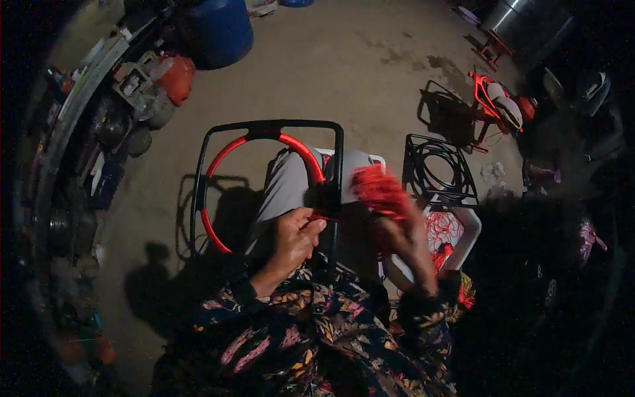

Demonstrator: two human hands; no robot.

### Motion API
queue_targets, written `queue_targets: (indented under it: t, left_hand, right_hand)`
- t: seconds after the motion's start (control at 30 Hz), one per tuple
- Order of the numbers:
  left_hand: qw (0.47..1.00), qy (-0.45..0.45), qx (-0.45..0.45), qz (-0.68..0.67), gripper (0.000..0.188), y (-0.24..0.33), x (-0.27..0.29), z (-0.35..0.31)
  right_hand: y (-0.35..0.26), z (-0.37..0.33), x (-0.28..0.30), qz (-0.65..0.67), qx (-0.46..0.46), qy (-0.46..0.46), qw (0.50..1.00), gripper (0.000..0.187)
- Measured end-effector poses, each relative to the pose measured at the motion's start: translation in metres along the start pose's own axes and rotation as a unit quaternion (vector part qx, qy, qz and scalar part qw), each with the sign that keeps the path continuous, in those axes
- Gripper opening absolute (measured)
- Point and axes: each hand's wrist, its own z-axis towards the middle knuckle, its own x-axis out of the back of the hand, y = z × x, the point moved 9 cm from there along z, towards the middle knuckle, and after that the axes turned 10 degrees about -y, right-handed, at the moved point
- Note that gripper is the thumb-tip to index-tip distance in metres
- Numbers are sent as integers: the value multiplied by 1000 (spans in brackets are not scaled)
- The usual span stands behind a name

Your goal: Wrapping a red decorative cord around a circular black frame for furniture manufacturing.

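A black metal frame [338, 152] stands upright on my lap, with a ring [304, 153] inside it. Red cord covers much of the ring, while other stretches are black. At the frame's right side my left hand [296, 241] is closed, thumb and fingers pinching a strand of red cord [321, 216]. Farther right, my right hand [407, 241] is smeared by motion and grips a thick bundle of red cord [378, 192]. The lower part of the ring disappears behind my left arm and clothes.
Black frames with rings [439, 169] lie at my right, by a white tub [471, 235] holding red cord. Beyond is a red-framed seat [486, 99]. A blue barrel [221, 33] stands far left, near an orange-red object [176, 78] and clutter along the left side.
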Motion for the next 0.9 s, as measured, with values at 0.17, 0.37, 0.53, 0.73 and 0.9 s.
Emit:
queue_targets:
  t: [0.17, 0.37, 0.53, 0.73, 0.9]
  left_hand:
    - [1000, 10, -10, -9, 17, 8, -2, -1]
    - [998, 26, -49, -35, 37, 0, 5, 0]
    - [998, 39, -27, -30, 36, -4, 4, 2]
    - [1000, -2, 0, -5, 18, 1, 2, 1]
    - [987, -90, 132, -2, 23, 1, -6, 1]
  right_hand:
    - [14, 16, -46, 4, -104, -160, 982, 46]
    - [38, -30, 113, 33, -32, 76, 996, 55]
    - [50, -126, 240, -15, -69, 325, 943, 49]
    - [74, -173, 239, 8, -94, 405, 909, 46]
    - [78, -134, 151, 74, -106, 377, 917, 43]
